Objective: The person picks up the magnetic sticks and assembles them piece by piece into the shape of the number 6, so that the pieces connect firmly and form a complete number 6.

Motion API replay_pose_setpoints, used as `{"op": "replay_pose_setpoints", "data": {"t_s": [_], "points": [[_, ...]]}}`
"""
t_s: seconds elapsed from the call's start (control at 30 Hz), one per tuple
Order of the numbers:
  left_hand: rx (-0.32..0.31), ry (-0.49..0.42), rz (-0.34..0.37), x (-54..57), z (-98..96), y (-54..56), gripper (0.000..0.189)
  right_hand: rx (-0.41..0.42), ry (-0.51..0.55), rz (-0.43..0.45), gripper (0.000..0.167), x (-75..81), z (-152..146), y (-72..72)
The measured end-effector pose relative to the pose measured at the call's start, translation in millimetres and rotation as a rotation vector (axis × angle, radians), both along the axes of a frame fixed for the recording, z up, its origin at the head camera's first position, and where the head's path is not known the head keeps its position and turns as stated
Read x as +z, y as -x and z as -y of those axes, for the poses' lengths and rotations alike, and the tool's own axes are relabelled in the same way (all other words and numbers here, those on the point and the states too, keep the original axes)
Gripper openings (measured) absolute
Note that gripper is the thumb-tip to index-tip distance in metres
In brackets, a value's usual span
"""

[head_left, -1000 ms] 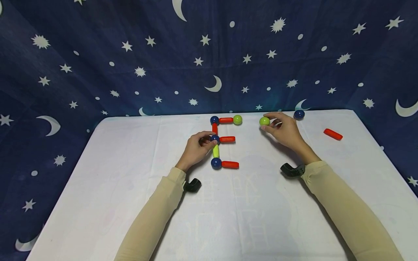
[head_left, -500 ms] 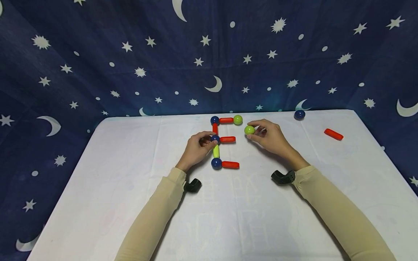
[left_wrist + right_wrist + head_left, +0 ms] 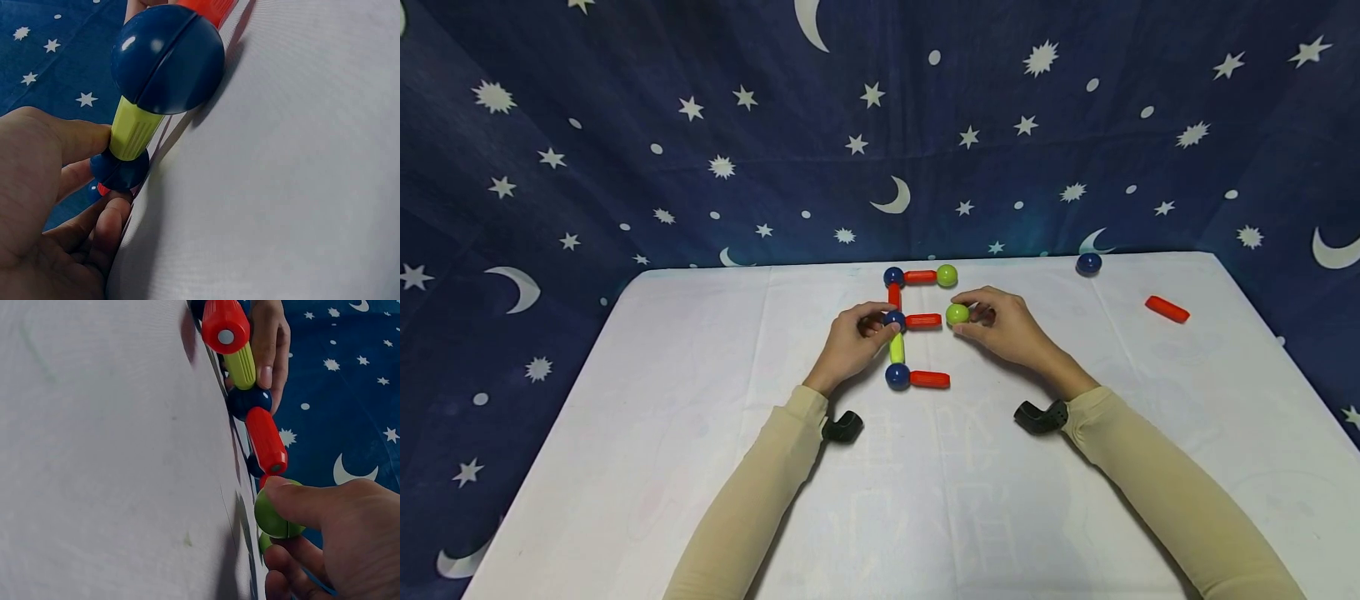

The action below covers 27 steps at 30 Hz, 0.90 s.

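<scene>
My left hand (image 3: 847, 343) pinches the middle blue ball (image 3: 893, 321) of a stick-and-ball build lying on the table. Three blue balls are joined in a column by a red stick (image 3: 894, 295) and a yellow-green stick (image 3: 897, 348). From each ball a red stick points right; the top one ends in a green ball (image 3: 947, 276). Between thumb and fingers my right hand (image 3: 1009, 329) holds another green ball (image 3: 957, 314), just right of the free end of the middle red stick (image 3: 923, 321). In the right wrist view, a metal disc shows in the end of the lower red stick (image 3: 226, 328).
A loose blue ball (image 3: 1088, 264) lies at the back edge of the white-covered table (image 3: 700, 350), right of the build. Farther right lies a loose red stick (image 3: 1167, 309). A dark blue cloth (image 3: 775, 125) with stars and moons hangs behind.
My right hand has carried the green ball left and toward me, from the back of the table to the end of the middle red stick. The left hand stays in place.
</scene>
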<state>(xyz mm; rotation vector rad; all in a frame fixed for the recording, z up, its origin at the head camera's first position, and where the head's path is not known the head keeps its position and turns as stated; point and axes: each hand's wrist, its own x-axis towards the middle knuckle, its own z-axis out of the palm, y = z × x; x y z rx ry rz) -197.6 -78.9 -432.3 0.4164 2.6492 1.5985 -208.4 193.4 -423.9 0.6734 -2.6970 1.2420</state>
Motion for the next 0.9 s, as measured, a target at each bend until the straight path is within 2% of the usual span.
{"op": "replay_pose_setpoints", "data": {"t_s": [0.27, 0.9], "points": [[-0.010, -0.017, -0.029, -0.9, 0.0, 0.1, 0.030, 0.013, 0.000, 0.018, 0.042, 0.7, 3.0, -2.1], [-0.011, -0.016, -0.019, -1.0, 0.3, -1.3, 0.030, 0.011, -0.031, 0.054, 0.043, -2.2, 5.8, -5.1]]}}
